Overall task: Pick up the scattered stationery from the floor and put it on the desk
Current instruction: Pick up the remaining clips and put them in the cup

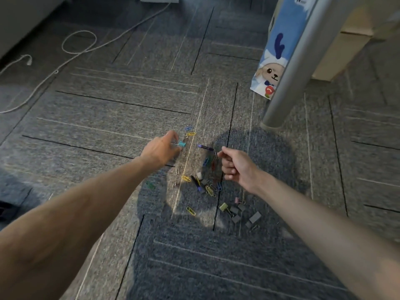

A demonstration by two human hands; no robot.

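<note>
Coloured paper clips point(209, 190) and several grey binder clips point(244, 215) lie scattered on the grey carpet between my arms. My left hand point(161, 149) pinches a pen with a teal cap point(181, 144) just above the floor. My right hand point(234, 165) has curled fingers and pinches a paper clip point(215, 153) at its fingertips. A blue pen point(205, 147) lies on the carpet between both hands. Yellow and blue clips point(190, 131) lie just beyond my left hand. A pale yellow binder clip point(224, 206) sits near the grey ones.
A grey metal desk leg point(287, 83) stands on the carpet at the right, with a blue cartoon paper bag point(275, 59) behind it. A white cable point(71, 48) loops across the floor at the upper left. A dark object point(6, 210) sits at the left edge.
</note>
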